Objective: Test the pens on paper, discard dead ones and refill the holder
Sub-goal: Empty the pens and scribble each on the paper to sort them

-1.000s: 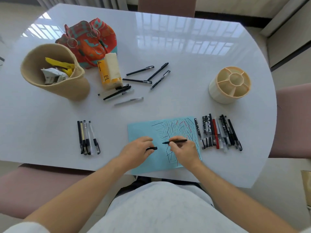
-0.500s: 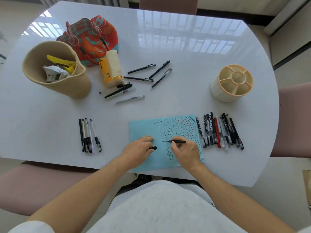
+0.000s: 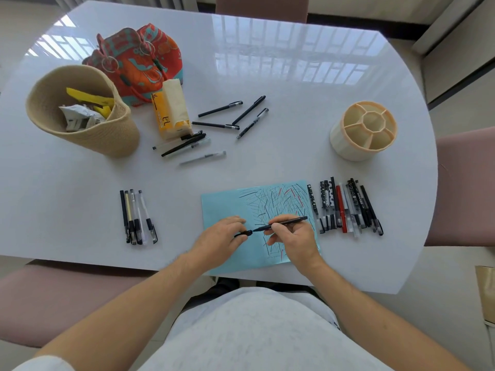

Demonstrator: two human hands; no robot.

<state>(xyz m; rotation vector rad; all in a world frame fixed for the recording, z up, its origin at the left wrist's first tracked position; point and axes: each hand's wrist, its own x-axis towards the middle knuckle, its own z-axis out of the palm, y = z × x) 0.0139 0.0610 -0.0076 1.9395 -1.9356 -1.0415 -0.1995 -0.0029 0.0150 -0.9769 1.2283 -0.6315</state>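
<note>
Right hand (image 3: 292, 236) gripped pen (image 3: 288, 222), tip at 9 o'clock nearly meeting cap (image 3: 242, 233) pinched by left hand (image 3: 222, 236); misaligned capping could ink fingers

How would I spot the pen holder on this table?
Look along the right side of the white table, beyond the row of pens beside the blue paper. The pen holder is a cream round cup, alone in having divided compartments, all showing no pens.

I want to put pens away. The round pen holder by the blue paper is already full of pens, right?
Not quite. The head view shows the round pen holder with empty compartments. The pens lie in a row on the table beside the blue paper.
</note>
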